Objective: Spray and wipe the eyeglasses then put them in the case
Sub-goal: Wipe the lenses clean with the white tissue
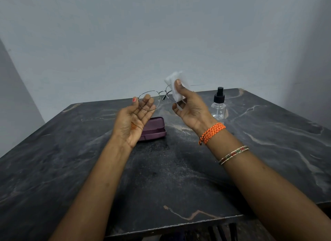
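Note:
Thin metal-framed eyeglasses [153, 99] are held up above the table, arms unfolded. My left hand [133, 120] holds the left lens rim between thumb and fingertips, palm up. My right hand [189, 108] pinches a folded white wipe [176, 86] around the right lens, thumb pressed on the near side. A closed purple case [155, 130] lies on the table below my left hand, partly hidden by it. A small clear spray bottle [218, 104] with a black pump top stands upright to the right of my right hand.
The dark marbled table [179, 178] ends at a near edge at the bottom of the view and meets a grey wall at the back. Orange thread and a beaded bangle circle my right wrist.

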